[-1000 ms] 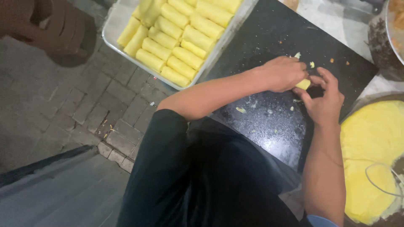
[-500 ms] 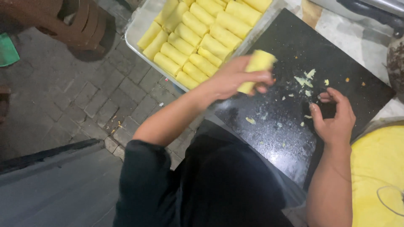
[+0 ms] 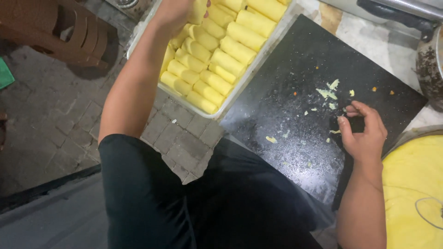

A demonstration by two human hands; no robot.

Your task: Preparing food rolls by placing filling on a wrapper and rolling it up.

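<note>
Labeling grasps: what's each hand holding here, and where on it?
Left hand: on a yellow roll over the tray; grip point hidden. Right hand: nothing visibly held, fingers curled above the black board.

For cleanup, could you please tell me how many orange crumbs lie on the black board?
3 crumbs: one near the tray, two near the board's right edge; others may be hidden.

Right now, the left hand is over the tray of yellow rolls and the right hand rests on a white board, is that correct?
Not quite: the board is black, not white, as the head view shows. The left hand is indeed over the tray of yellow rolls, and the right hand rests on that board.
</note>
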